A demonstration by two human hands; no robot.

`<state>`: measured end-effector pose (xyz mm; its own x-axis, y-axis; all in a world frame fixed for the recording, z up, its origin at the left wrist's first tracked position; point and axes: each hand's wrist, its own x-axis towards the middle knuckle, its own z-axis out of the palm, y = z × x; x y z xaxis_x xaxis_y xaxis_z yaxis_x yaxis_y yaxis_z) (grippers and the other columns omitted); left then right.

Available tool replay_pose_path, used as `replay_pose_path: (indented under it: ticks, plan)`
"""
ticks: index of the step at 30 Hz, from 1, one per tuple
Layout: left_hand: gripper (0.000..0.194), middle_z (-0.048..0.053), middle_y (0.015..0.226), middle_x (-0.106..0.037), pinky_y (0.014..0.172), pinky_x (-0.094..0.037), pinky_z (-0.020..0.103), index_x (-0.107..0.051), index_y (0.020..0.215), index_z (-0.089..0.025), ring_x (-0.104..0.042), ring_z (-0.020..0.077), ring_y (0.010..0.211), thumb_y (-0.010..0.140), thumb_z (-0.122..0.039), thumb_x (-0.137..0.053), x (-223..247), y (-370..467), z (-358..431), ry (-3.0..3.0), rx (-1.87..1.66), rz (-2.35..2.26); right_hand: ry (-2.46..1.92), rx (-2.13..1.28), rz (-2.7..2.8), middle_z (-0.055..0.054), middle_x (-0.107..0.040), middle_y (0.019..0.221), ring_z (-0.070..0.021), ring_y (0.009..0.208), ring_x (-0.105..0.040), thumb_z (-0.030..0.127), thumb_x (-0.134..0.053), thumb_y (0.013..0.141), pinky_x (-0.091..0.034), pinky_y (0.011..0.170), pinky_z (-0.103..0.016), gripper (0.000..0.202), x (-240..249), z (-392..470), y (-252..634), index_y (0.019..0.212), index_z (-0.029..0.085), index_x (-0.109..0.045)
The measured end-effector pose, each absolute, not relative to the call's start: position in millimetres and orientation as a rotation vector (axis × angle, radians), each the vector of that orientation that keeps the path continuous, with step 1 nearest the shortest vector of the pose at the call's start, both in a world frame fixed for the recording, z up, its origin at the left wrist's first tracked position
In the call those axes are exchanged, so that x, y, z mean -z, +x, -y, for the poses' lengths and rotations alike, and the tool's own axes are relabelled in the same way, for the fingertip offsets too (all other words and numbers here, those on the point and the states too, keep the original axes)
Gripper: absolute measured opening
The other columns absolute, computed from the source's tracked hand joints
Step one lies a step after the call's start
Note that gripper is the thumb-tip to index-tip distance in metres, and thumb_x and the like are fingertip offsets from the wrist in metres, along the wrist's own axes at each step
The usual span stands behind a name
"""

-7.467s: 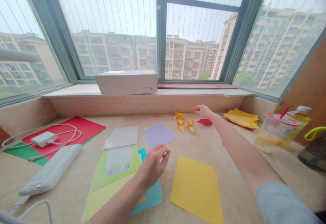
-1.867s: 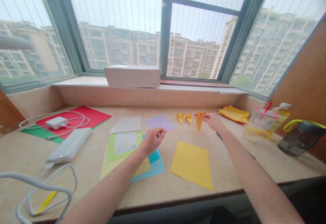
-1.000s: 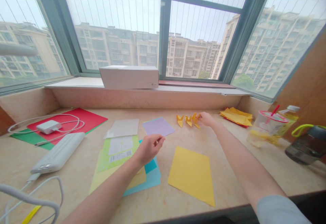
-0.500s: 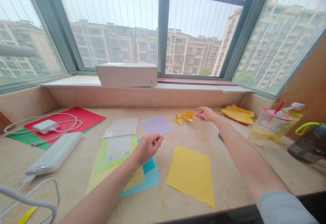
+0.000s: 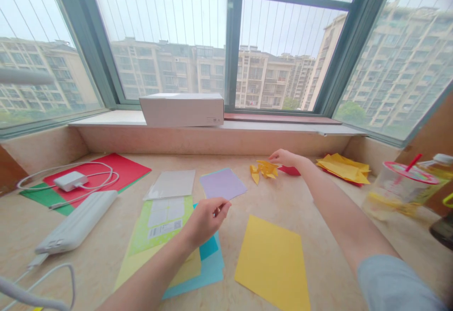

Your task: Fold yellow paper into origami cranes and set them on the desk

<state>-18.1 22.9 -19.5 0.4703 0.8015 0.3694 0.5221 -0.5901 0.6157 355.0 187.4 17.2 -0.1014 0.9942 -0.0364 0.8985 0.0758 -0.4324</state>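
Observation:
My right hand (image 5: pixel 286 157) reaches to the far side of the counter, fingers stretched out just above folded yellow paper pieces (image 5: pixel 267 169). A red piece of paper (image 5: pixel 290 171) lies partly beneath that wrist. Nothing shows in the right fingers. Nearer to me, my left hand (image 5: pixel 208 219) hovers with its fingers curled in, and I see nothing in them. Below it are blue sheets (image 5: pixel 212 273) and a green printed packet (image 5: pixel 166 219). A flat yellow square sheet (image 5: pixel 272 259) lies between my arms. Beyond the left hand is a lilac sheet (image 5: pixel 222 183).
At left are red paper (image 5: pixel 130 169), a white charger (image 5: pixel 71 180) with its cable, and a power bank (image 5: pixel 78 221). A white box (image 5: pixel 182 110) stands on the sill. Stacked yellow papers (image 5: pixel 345 168) and a plastic cup (image 5: pixel 396 188) with a red straw are at right.
The view has shifted slightly. My right hand has moved a little left, toward the folded yellow pieces, and more of the red paper shows. My left hand stays curled in about the same place.

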Motion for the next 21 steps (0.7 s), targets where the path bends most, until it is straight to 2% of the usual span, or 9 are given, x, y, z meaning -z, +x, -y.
replay_pose_path:
  ticks: [5,8,14,16,19,21]
  plan:
    - [0.032,0.0,0.066,-0.063,0.06,-0.037,0.023,-0.067,0.081,-0.016,-0.053,0.0125,0.06,0.097,-0.033,-0.045,19,-19,-20,2.316,-0.878,-1.114,-1.953,-0.673,2.149,-0.002,-0.078,0.08,-0.0197,0.074,-0.07,0.015,-0.075,0.065,-0.051,0.068,-0.024,0.019,-15,-200,350,0.083,0.019,-0.08]
    - [0.032,0.0,0.066,-0.063,0.06,-0.037,0.023,-0.067,0.081,-0.016,-0.053,0.0123,0.06,0.097,-0.032,-0.045,18,-18,-19,2.331,-0.867,-1.121,-1.979,-0.604,2.104,-0.003,-0.077,0.078,-0.0189,0.072,-0.069,0.016,-0.075,0.066,-0.05,0.066,-0.024,0.013,-13,-203,351,0.078,0.018,-0.079]
    - [0.03,0.0,0.066,-0.063,0.059,-0.036,0.023,-0.066,0.081,-0.017,-0.052,0.0121,0.059,0.097,-0.031,-0.045,19,-18,-18,2.366,-0.859,-1.127,-2.076,-0.296,1.799,-0.007,-0.074,0.103,-0.0211,0.096,-0.068,0.029,-0.064,0.086,-0.049,0.081,-0.025,0.022,-9,-213,365,0.101,0.016,-0.073]
    - [0.03,0.0,0.066,-0.063,0.059,-0.036,0.023,-0.067,0.083,-0.017,-0.052,0.012,0.059,0.097,-0.03,-0.044,19,-18,-18,2.376,-0.856,-1.123,-2.133,-0.223,1.675,-0.009,-0.069,0.113,-0.022,0.101,-0.065,0.031,-0.061,0.092,-0.051,0.086,-0.031,0.025,-3,-219,367,0.111,0.016,-0.067]
    - [0.03,0.0,0.067,-0.064,0.059,-0.036,0.023,-0.067,0.083,-0.017,-0.052,0.012,0.059,0.097,-0.03,-0.044,20,-19,-18,2.384,-0.847,-1.129,-2.214,-0.174,1.525,-0.009,-0.061,0.122,-0.0226,0.103,-0.063,0.033,-0.059,0.094,-0.054,0.087,-0.042,0.031,9,-228,365,0.121,0.016,-0.058]
    - [0.03,0.001,0.067,-0.064,0.059,-0.036,0.024,-0.067,0.083,-0.017,-0.053,0.0123,0.059,0.097,-0.031,-0.044,20,-19,-18,2.389,-0.841,-1.138,-2.252,-0.168,1.461,-0.01,-0.059,0.123,-0.0227,0.103,-0.063,0.032,-0.059,0.094,-0.054,0.086,-0.043,0.033,16,-233,361,0.123,0.016,-0.057]
